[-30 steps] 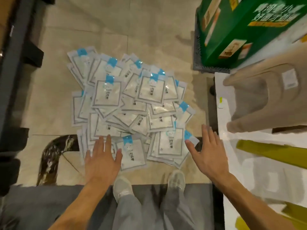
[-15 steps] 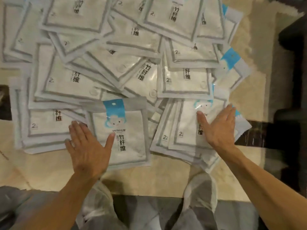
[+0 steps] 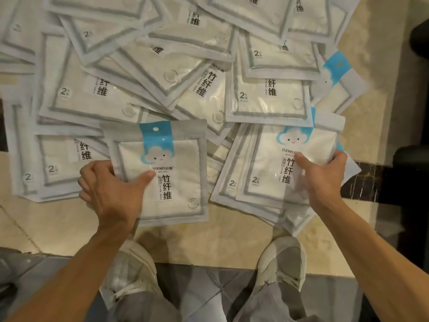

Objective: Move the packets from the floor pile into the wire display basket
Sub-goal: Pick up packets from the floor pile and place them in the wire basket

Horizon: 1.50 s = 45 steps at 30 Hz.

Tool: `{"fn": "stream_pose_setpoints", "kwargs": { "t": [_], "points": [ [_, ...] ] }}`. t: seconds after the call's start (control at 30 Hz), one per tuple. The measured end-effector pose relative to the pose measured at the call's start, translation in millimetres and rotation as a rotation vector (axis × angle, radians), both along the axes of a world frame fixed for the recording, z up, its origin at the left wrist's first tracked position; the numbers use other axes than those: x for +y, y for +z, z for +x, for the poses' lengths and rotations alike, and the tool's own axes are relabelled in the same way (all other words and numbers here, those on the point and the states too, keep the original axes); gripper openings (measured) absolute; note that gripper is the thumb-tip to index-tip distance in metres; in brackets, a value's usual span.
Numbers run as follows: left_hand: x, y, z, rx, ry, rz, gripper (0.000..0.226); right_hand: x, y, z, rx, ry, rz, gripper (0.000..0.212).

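White packets [image 3: 162, 73] heaped on beige floor [image 3: 58, 226]; left hand [image 3: 111, 191] gripping front packet [image 3: 167, 173], right hand [image 3: 322, 175] pinching right-side packet [image 3: 274, 163].

Packet pile [image 3: 176, 66] on floor: many flat white packets, grey borders, black characters, overlapping at mixed angles. Near-left packet [image 3: 171, 182], blue cloud header, upright, on top at front edge. Near-right packet [image 3: 274, 166], cloud face, tilted, atop small stack.
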State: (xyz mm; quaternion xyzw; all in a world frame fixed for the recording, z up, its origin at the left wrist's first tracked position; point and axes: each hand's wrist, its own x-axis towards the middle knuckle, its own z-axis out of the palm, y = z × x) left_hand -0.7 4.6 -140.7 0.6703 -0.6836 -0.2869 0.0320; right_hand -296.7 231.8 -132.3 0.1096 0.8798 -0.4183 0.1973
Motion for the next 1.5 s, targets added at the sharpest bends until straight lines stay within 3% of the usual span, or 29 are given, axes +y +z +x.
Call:
{"fn": "stream_pose_setpoints", "kwargs": {
  "t": [0.07,0.13,0.27,0.53,0.67,0.8,0.93,1.07,1.3,1.4,1.5],
  "points": [
    [1,11,-2,0.078,0.028,0.096,0.064,3,14,3,-0.054,-0.012,-0.046,0.045],
    [5,26,-5,0.28,0.151,0.273,0.045,9,27,7,-0.098,0.05,-0.05,0.034],
    [5,52,-4,0.49,0.207,0.508,0.035,14,59,22,-0.227,0.074,-0.139,0.035],
    [-25,139,3,0.555,0.16,0.563,0.038,-7,158,31,-0.416,0.112,-0.266,0.033],
    [-53,210,7,0.622,0.177,0.599,0.042,-36,231,23,-0.462,0.182,-0.344,0.044],
    [-90,297,13,0.732,0.221,0.649,0.053,-79,323,12,-0.465,0.28,-0.387,0.06],
    [-125,404,21,0.846,0.251,0.66,0.077,-129,425,4,-0.461,0.365,-0.43,0.04],
    [-155,519,41,0.954,0.271,0.62,0.055,-183,545,12,-0.429,0.481,-0.48,0.035],
    [-182,727,113,1.133,0.313,0.442,0.06,-253,757,59,-0.403,0.646,-0.623,0.046],
    [-184,808,158,1.186,0.317,0.381,0.091,-273,836,91,-0.363,0.73,-0.667,0.046],
    [-176,880,207,1.244,0.322,0.281,0.071,-285,902,133,-0.374,0.802,-0.716,0.057]
  ]
}}
